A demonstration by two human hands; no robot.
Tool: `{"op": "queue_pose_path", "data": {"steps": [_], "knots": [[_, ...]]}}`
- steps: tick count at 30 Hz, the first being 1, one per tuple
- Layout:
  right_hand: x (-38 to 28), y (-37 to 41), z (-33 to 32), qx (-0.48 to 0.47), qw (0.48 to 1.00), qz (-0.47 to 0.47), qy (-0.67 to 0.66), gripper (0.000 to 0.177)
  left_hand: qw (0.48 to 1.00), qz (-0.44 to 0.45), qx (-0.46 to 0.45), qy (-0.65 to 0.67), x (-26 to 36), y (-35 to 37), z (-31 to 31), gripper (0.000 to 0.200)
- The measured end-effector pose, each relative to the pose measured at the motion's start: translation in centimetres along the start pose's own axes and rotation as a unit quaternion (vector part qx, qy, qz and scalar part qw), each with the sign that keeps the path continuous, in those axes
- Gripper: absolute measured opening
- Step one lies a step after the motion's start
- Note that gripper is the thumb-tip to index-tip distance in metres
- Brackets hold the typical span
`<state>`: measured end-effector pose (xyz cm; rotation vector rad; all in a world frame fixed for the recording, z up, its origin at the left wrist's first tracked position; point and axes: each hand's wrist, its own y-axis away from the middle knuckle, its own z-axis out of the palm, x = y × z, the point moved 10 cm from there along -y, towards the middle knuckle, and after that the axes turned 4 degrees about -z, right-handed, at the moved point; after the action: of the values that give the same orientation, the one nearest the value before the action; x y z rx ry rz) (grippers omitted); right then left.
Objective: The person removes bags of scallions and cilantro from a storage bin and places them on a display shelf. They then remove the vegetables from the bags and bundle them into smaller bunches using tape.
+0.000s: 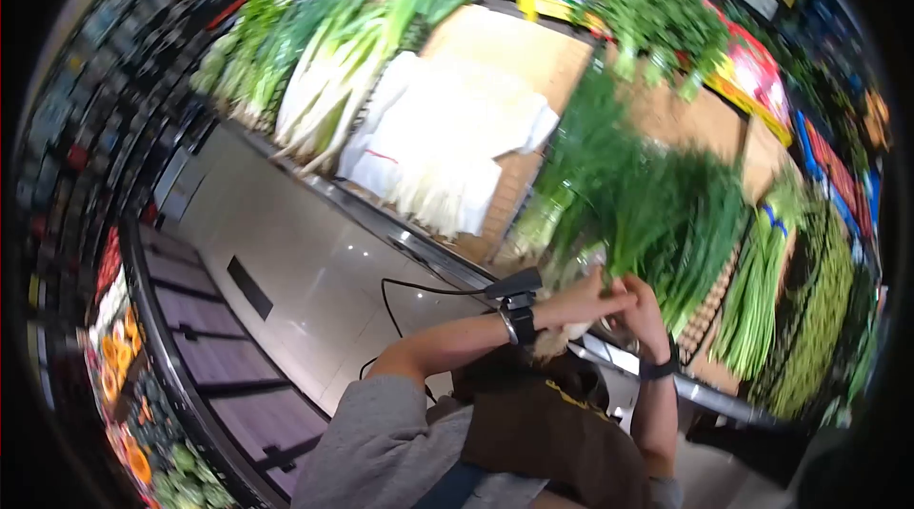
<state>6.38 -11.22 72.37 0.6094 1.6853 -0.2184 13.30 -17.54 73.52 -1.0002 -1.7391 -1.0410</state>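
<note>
Bunch of greens (647, 195), long, thin-leaved and blurred, is held up near the person's chest, just in front of the produce display. Its leaves fan out toward the far right and its pale stem ends (554, 339) point down. The 2 hands meet at its base. The left hand (583, 304), with a band on its wrist, reaches in from the left with its fingers curled around the stems. The right hand (644, 315), with a dark wristband below it, is closed on the same base from the right. Blur hides the single fingers. A grey sleeve (381, 442) and a brown apron (557, 433) fill the near edge. A black cable (400, 292) hangs at the left wrist. The metal rim (419, 244) of the display runs just beyond the hands. Behind it, white sheets (447, 128) lie on a bare board. White-stemmed leeks (333, 61) lie to the far left, leafy herbs (657, 23) at the far side, and long green bundles (762, 295) on the right. A trolley with purple trays (214, 357) stands on the pale floor (305, 271) at the near left, beside orange and green produce (129, 385).
</note>
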Motion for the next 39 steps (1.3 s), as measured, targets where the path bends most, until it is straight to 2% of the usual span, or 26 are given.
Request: {"op": "queue_pose_path", "data": {"steps": [2, 4, 6, 8, 10, 11, 12, 14, 16, 17, 18, 19, 20, 21, 22, 23, 24, 26, 27, 28, 29, 30, 32, 34, 36, 39], "knots": [[-0.9, 0.4, 0.4, -0.072, 0.991, 0.016, -0.114, 0.016, 0.989, 0.116, 0.087, 0.01, -1.7, -2.1, -0.3, 0.063], [-2.9, 0.8, 0.2, -0.103, 0.99, -0.009, -0.094, 0.018, 0.985, -0.059, -0.064, 0.148, 0.4, -0.9, -0.2, 0.051], [-5.2, 1.0, -1.0, -0.025, 0.994, -0.095, -0.042, 0.019, 0.98, 0.003, -0.011, 0.197, 1.6, -1.0, -0.7, 0.038], [-5.7, 0.4, -3.1, 0.073, 0.972, -0.2, 0.099, 0.017, 0.981, 0.063, 0.022, 0.179, 4.1, -1.0, -1.4, 0.029], [-5.5, 1.0, -5.7, 0.234, 0.888, -0.194, 0.344, 0.015, 0.962, 0.081, -0.026, 0.258, 7.2, -0.3, -1.8, 0.032], [-3.8, 1.2, -7.0, 0.265, 0.884, -0.174, 0.343, 0.017, 0.953, 0.143, -0.025, 0.266, 9.9, 0.6, -3.0, 0.027], [-2.0, 1.1, -8.1, 0.222, 0.925, -0.074, 0.3, 0.017, 0.951, 0.163, -0.006, 0.261, 10.9, 0.8, -4.4, 0.026], [-1.6, 2.2, -10.3, 0.237, 0.956, -0.139, 0.107, 0.017, 0.966, 0.169, 0.051, 0.189, 12.2, -0.2, -7.3, 0.025], [-2.1, 4.2, -12.8, 0.268, 0.958, -0.081, 0.055, 0.018, 0.973, 0.178, 0.076, 0.124, 9.4, -2.7, -8.5, 0.03], [-0.9, 4.9, -13.8, 0.284, 0.957, -0.053, -0.011, 0.019, 0.975, 0.167, 0.131, 0.071, 7.3, -3.6, -9.4, 0.033], [-1.3, 6.2, -14.3, 0.27, 0.963, 0.003, -0.008, 0.021, 0.97, 0.155, 0.186, 0.018, 6.0, -3.9, -10.1, 0.037], [-1.0, 6.9, -15.4, 0.301, 0.953, -0.046, 0.006, 0.02, 0.983, 0.068, 0.171, 0.02, 3.8, -4.2, -9.7, 0.047], [-0.8, 7.7, -16.4, 0.33, 0.939, -0.095, 0.023, 0.019, 0.984, 0.066, 0.166, 0.02, 1.6, -4.2, -9.3, 0.047], [-0.3, 8.5, -17.0, 0.343, 0.935, -0.084, 0.024, 0.02, 0.939, 0.102, 0.25, -0.211, 0.0, -3.7, -9.6, 0.051], [0.4, 9.1, -17.4, 0.347, 0.934, -0.08, 0.025, 0.02, 0.834, 0.135, 0.319, -0.429, 2.1, -2.4, -8.7, 0.056], [1.4, 9.5, -17.6, 0.35, 0.933, -0.077, 0.019, 0.02, 0.819, 0.193, 0.347, -0.414, 3.4, -1.2, -7.9, 0.057], [2.1, 9.8, -17.7, 0.352, 0.933, -0.074, 0.013, 0.02, 0.821, 0.192, 0.344, -0.413, 3.8, -1.2, -6.7, 0.057], [2.4, 10.3, -17.0, 0.314, 0.948, -0.011, 0.058, 0.023, 0.923, 0.186, 0.207, -0.265, 3.7, -2.7, -2.4, 0.048], [3.2, 10.6, -16.6, 0.276, 0.95, 0.067, 0.129, 0.024, 0.97, 0.098, 0.088, -0.203, 1.5, -4.4, 1.3, 0.045], [2.7, 11.1, -15.6, 0.235, 0.941, 0.144, 0.197, 0.025, 0.99, 0.009, -0.034, -0.137, -0.9, -5.6, 5.5, 0.044], [1.9, 10.8, -14.8, 0.231, 0.942, 0.073, 0.231, 0.025, 0.982, -0.011, -0.071, -0.172, -1.6, -6.3, 8.2, 0.044], [3.0, 10.7, -14.6, 0.223, 0.926, 0.063, 0.299, 0.024, 0.972, -0.03, -0.108, -0.206, -2.5, -6.8, 10.7, 0.044], [3.9, 11.1, -13.8, 0.182, 0.898, 0.152, 0.371, 0.026, 0.992, 0.002, -0.067, -0.11, -4.4, -8.1, 13.4, 0.042], [5.0, 11.1, -13.0, 0.155, 0.896, 0.155, 0.385, 0.026, 0.99, -0.008, -0.044, -0.133, -5.2, -8.7, 13.5, 0.036], [5.5, 10.7, -12.3, 0.136, 0.903, 0.149, 0.38, 0.023, 0.978, -0.094, -0.119, 0.14, -7.2, -8.5, 13.8, 0.028], [5.2, 8.8, -10.5, 0.123, 0.906, 0.098, 0.394, 0.023, 0.934, -0.145, -0.195, 0.261, -7.5, -8.0, 12.4, 0.019]]}}
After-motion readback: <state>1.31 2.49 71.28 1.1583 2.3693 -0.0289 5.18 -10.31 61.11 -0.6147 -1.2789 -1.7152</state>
